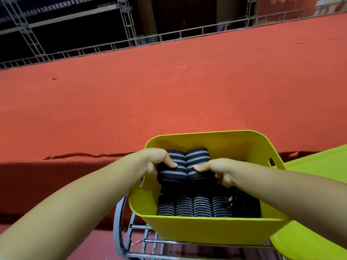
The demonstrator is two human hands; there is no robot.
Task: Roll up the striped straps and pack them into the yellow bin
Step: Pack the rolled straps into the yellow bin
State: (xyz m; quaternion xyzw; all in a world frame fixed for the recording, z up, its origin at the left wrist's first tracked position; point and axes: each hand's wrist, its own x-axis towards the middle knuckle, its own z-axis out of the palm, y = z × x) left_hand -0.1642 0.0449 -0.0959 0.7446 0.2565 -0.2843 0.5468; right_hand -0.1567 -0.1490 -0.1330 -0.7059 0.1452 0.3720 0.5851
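Packing is under way: the left hand [159, 162] and right hand [216, 170] each clamp a rolled black-and-grey striped strap [173, 167] over the yellow plastic bin [206, 229], and next should seat them beside the rolls already inside.

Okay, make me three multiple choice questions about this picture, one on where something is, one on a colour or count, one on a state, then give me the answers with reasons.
1. Where are the two rolls being held?
A. on the carpet
B. over the bin
C. on the rack

2. What colour is the bin?
A. blue
B. white
C. yellow

3. How is the left hand?
A. gripping a roll
B. flat on the carpet
C. out of view

Answers: 1 B, both rolls sit inside the bin's rim, above the packed rolls. 2 C, its walls are yellow. 3 A, its thumb and fingers curl round the left roll; the right hand grips the other.
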